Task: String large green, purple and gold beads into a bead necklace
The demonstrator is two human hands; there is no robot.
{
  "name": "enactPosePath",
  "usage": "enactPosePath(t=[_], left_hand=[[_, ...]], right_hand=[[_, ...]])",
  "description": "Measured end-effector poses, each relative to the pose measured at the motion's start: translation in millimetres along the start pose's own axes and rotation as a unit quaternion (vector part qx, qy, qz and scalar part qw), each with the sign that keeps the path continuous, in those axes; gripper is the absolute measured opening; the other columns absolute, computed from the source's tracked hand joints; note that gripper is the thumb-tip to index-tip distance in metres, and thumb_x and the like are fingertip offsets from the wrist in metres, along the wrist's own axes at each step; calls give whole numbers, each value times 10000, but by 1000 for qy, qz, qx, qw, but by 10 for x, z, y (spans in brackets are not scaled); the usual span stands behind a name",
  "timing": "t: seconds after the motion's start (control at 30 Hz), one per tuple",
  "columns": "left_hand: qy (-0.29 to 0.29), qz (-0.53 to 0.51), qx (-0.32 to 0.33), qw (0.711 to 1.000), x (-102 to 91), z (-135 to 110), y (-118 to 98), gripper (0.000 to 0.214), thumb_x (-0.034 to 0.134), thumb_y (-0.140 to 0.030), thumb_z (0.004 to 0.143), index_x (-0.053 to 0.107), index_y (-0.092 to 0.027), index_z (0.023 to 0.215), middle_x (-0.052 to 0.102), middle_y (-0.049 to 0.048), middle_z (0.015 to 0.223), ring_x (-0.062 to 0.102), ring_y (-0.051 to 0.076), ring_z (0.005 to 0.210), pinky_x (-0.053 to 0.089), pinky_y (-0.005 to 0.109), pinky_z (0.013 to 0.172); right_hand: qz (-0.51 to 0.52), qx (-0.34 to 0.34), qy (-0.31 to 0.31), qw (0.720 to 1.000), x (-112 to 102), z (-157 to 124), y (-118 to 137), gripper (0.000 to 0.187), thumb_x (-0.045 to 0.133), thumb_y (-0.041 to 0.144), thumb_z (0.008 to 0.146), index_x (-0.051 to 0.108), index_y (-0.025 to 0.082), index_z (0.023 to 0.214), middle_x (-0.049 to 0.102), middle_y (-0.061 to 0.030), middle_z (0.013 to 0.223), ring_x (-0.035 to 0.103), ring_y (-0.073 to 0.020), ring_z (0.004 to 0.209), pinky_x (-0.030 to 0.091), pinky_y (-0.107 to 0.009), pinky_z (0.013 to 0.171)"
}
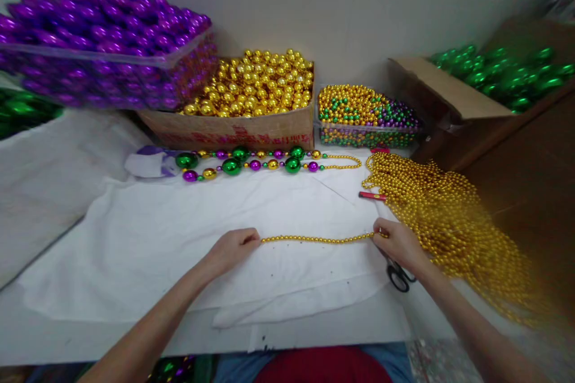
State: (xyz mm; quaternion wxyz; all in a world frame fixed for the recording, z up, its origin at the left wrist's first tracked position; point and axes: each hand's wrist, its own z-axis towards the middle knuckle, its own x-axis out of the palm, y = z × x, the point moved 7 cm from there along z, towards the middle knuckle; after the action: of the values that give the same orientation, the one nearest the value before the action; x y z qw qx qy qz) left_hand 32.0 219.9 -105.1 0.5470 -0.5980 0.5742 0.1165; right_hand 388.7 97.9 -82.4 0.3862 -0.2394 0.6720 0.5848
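A thin strand of small gold beads (314, 240) lies stretched across the white cloth (135, 239) between my two hands. My left hand (233, 249) is closed in a pinch on its left end. My right hand (398, 243) is closed on its right end and also holds black-handled scissors (398, 275), whose loops stick out below the palm. Just right of that hand lies a big pile of gold bead strands (449, 215).
A finished necklace of green, purple and gold balls (251, 163) lies at the back of the cloth. Behind it stand a cardboard box of gold balls (251, 87), a bin of mixed small beads (363, 111), a tray of purple balls (103, 36) and a box of green balls (498, 72). A red marker (372, 195) lies near the pile.
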Motion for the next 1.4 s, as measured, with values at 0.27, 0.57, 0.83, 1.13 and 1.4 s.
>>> enactPosePath(t=[0.27, 0.57, 0.83, 1.13, 1.4], left_hand=[[-151, 23, 37, 988, -168, -68, -569, 325, 430, -264, 830, 598, -224, 1105, 583, 56, 1147, 596, 226, 926, 427, 352, 821], [136, -448, 124, 875, 855, 396, -2013, 281, 570, -308, 742, 621, -150, 968, 619, 20, 774, 406, 79, 507, 311, 218, 491], [211, -277, 107, 931, 735, 380, -1811, 131, 526, -227, 704, 624, -151, 746, 615, 2, 644, 492, 112, 576, 329, 220, 544], [181, -107, 157, 965, 247, 174, -1731, 172, 475, -228, 735, 633, -171, 699, 637, -2, 669, 557, 133, 645, 366, 221, 595], [197, -49, 114, 973, 228, 231, -1207, 142, 493, -220, 706, 591, -170, 617, 596, -13, 616, 507, 117, 586, 314, 216, 545]], right_hand=[[159, -14, 104, 982, 84, 76, 17, 96, 469, 274, 717, 507, 191, 692, 386, 56, 540, 377, -100, 497, 281, -214, 463], [115, -67, 75, 988, 11, 4, 557, 97, 468, 192, 771, 554, 187, 728, 510, 35, 620, 455, -110, 582, 310, -220, 546], [-8, -112, 14, 994, -88, -146, 512, 107, 488, 118, 761, 562, 195, 760, 532, 28, 649, 491, -118, 608, 282, -240, 596], [-72, -208, -76, 972, -267, -215, 849, 87, 480, 132, 836, 549, 179, 813, 525, 1, 699, 483, -128, 645, 307, -244, 627], [-172, -147, -160, 961, -416, -46, 401, 84, 486, 217, 834, 551, 194, 786, 563, 18, 685, 544, -117, 624, 332, -227, 603]])
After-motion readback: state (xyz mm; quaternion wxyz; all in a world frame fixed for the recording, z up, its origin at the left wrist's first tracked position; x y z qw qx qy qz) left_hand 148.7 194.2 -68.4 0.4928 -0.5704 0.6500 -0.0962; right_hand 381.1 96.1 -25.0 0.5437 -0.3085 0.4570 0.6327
